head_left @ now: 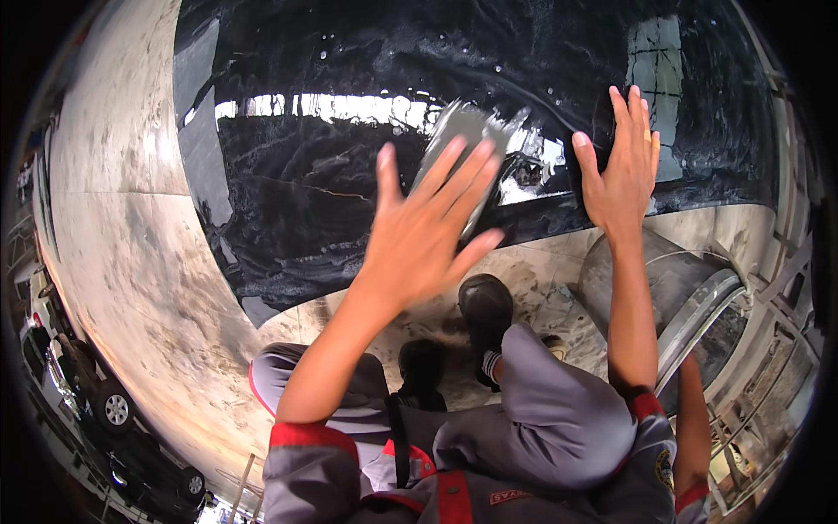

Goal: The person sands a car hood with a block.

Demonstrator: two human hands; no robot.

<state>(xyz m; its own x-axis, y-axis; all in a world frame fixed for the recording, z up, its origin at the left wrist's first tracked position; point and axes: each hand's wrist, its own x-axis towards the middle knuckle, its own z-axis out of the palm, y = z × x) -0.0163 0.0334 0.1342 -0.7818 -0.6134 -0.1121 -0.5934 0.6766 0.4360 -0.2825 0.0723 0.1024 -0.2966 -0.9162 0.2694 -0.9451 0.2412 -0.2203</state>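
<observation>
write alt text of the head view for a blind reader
A person's left hand lies over a flat grey pad on a glossy black panel, with the right hand spread over the panel's right side. Dark shoes show below.

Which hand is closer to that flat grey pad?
Left. The left hand is spread across the grey pad; the right hand is apart from it, over the wet black surface to its right.

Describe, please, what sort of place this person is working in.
Probably a vehicle repair or body workshop, though this is not certain. A black car stands at the far left, a wet, glossy black panel lies before the person, and the pale floor has dark stains.
</observation>
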